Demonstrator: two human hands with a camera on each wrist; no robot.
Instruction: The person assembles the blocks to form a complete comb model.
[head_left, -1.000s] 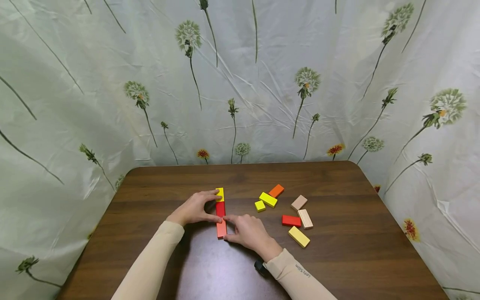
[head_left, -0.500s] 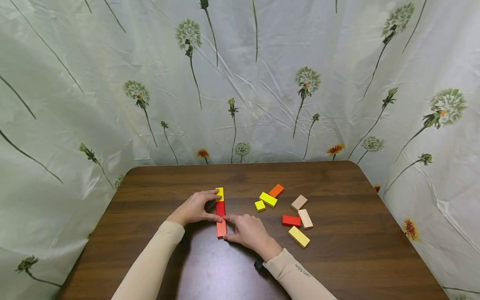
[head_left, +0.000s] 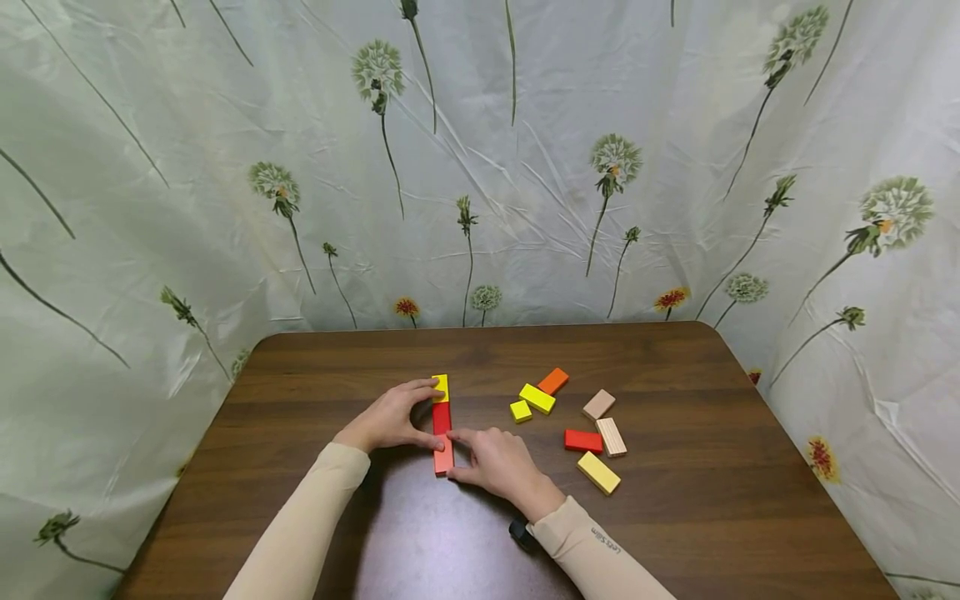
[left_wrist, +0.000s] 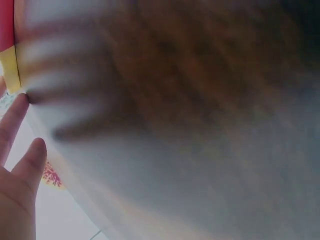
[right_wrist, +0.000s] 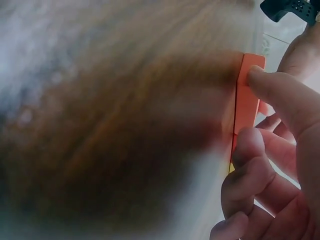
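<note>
- Head view: coral block (head_left: 444,462), red block (head_left: 442,418) and yellow block (head_left: 442,382) lie end to end, a row seemingly formed.
- Left hand (head_left: 390,417) spans them, fingers loosely extended, touching.
- Right hand (head_left: 506,468) touches the coral block's right side; whether it pinches, I cannot tell.
- Seven loose blocks (head_left: 598,473) remain outside the row.

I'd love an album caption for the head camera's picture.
Left hand and right hand touch a row of yellow, red and coral blocks, loose blocks scattered rightward across a brown table.
</note>
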